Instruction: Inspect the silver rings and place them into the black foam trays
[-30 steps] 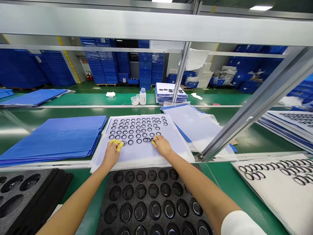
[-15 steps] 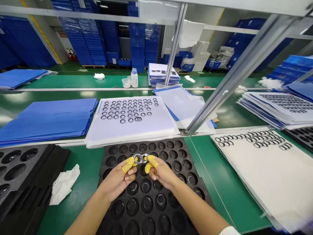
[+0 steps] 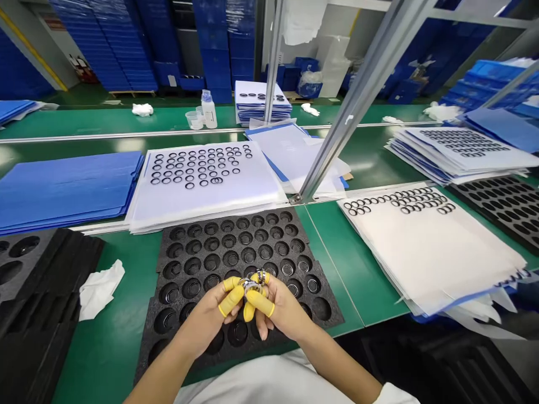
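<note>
Yellow finger cots cover several fingertips of my left hand (image 3: 210, 314) and my right hand (image 3: 284, 308). Both hands meet over the near part of a black foam tray (image 3: 158, 283). Between the fingertips is a shiny metal ring (image 3: 252, 285), pinched from the left by my left hand and from the right by my right hand. A second shiny ring (image 3: 262, 276) stands tilted at the right fingertips, touching or very near the first; the fingers partly hide both. Round pockets in the tray hold dark round parts (image 3: 191, 287).
Behind the tray, a white sheet stack (image 3: 219, 205) carries rows of black rings. Blue sheets (image 3: 71, 185) lie left of it, and another ring-covered white stack (image 3: 429, 252) lies right. Black trays (image 3: 46, 297) and a crumpled cloth (image 3: 101, 289) sit left. A metal post (image 3: 351, 101) rises behind.
The view has tilted down and shifted right. My hands have come closer together and nearer my body. The rings, earlier side by side and facing me, are now tilted and bunched between the fingertips.
</note>
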`<state>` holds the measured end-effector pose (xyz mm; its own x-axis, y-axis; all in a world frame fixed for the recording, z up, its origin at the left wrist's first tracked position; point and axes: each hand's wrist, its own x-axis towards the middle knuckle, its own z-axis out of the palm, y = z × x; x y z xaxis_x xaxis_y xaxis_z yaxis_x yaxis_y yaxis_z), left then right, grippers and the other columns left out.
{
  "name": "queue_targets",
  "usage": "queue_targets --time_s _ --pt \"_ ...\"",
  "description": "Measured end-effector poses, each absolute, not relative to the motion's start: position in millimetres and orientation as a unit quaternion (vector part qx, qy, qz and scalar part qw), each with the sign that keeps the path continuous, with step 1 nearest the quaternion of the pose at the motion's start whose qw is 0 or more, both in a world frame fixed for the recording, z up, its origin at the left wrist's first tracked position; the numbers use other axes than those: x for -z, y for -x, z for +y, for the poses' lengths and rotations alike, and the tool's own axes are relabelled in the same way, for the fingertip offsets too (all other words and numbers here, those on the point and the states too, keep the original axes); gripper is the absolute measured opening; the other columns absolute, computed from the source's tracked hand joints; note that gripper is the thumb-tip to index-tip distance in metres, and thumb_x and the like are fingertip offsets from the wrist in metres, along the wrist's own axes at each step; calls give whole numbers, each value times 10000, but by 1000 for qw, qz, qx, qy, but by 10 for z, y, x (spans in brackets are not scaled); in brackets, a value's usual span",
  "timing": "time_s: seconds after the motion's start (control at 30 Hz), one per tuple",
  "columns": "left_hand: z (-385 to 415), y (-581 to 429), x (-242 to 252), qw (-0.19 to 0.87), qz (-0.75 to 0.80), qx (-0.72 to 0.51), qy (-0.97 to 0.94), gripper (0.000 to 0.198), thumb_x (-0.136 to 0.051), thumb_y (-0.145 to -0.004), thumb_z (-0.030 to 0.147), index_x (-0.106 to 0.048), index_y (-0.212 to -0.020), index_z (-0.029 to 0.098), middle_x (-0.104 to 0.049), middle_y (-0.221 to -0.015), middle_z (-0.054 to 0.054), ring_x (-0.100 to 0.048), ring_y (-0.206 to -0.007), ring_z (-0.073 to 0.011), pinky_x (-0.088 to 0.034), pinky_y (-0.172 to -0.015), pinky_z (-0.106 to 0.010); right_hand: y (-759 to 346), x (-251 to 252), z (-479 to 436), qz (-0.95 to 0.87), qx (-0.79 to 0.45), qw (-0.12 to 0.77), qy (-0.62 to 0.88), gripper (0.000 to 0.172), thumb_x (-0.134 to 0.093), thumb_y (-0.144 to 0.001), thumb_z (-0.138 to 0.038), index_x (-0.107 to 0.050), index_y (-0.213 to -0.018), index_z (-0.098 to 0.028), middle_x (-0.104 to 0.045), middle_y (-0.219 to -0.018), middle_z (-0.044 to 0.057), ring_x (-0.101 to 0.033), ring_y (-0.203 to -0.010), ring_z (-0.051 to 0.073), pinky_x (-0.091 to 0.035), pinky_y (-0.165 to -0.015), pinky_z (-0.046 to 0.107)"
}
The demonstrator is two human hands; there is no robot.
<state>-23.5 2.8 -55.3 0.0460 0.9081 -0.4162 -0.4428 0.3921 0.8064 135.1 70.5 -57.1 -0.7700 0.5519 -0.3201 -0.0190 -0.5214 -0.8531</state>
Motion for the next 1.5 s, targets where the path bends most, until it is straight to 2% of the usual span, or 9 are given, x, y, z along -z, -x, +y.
queue_targets --time_s 0.1,0.2,0.3,0.5,0.67,0.8,1.1,1.27,1.5 --pt "-112 146 677 533 560 -511 -377 336 -670 -908 537 -720 -1022 225 -647 -877 -22 -578 -775 -145 -492 -706 -253 -1387 527 604 -447 -819 189 307 564 -756 -783 -627 -425 -976 -212 -698 -680 -43 -542 -342 59 -252 -326 126" --pt "-202 115 821 375 604 -488 -507 302 -519 -1016 408 -669 -1251 293 -665 -1193 -61 -627 -1085 -204 -508 -958 -339 -1399 505 531 -431 -819 211 314 610 -788 -745 -629 -414 -996 -218 -713 -708 -40 -554 -345 70 -320 -329 137" --pt "-214 120 904 321 589 -477 -567 340 -479 -1033 348 -637 -1332 317 -671 -1240 -67 -634 -1146 -215 -523 -973 -343 -1421 470 498 -429 -823 201 312 622 -784 -742 -653 -464 -1022 -198 -684 -638 -55 -554 -345 71 -301 -328 129" --pt "-224 45 833 411 606 -511 -451 387 -482 -1026 473 -698 -1264 259 -704 -883 -36 -593 -627 -132 -534 -648 -263 -1572 433 500 -366 -871 161 285 754 -645 -765 -814 -601 -1077 -129 -606 -495 -59 -453 -279 50 -197 -309 139" --pt "-291 0 715 484 600 -541 -338 484 -601 -935 579 -717 -1236 219 -766 -1002 -70 -666 -717 -159 -568 -768 -299 -1694 464 490 -335 -900 107 259 974 -191 -891 -887 -660 -1099 -59 -604 -442 13 -482 -278 102 -267 -308 180" --pt "-328 -1 627 504 583 -543 -335 493 -655 -893 592 -712 -1238 244 -759 -1153 -78 -707 -838 -185 -588 -821 -311 -1732 445 475 -323 -913 81 233 1023 -42 -927 -829 -665 -1117 -40 -629 -468 48 -514 -306 108 -316 -342 179" --pt "-390 -21 612 572 503 -539 -360 544 -779 -832 490 -671 -1322 280 -730 -1271 -108 -703 -1121 -261 -557 -1013 -384 -1794 395 422 -323 -922 60 206 916 -173 -983 -776 -559 -1338 -25 -622 -458 11 -460 -260 93 -245 -345 192" --pt "-382 13 618 545 537 -496 -411 563 -885 -735 368 -720 -1267 288 -724 -1298 -91 -679 -1178 -276 -520 -1065 -373 -1795 374 415 -319 -927 55 191 873 -255 -975 -781 -601 -1272 -37 -620 -457 0 -419 -240 80 -213 -322 195" --pt "-363 49 584 468 548 -477 -504 355 -850 -774 286 -794 -1125 294 -789 -1101 -67 -707 -1063 -267 -563 -967 -358 -1773 378 437 -315 -929 24 193 842 -268 -985 -764 -655 -1096 -24 -529 -354 -16 -359 -210 85 -152 -290 191"
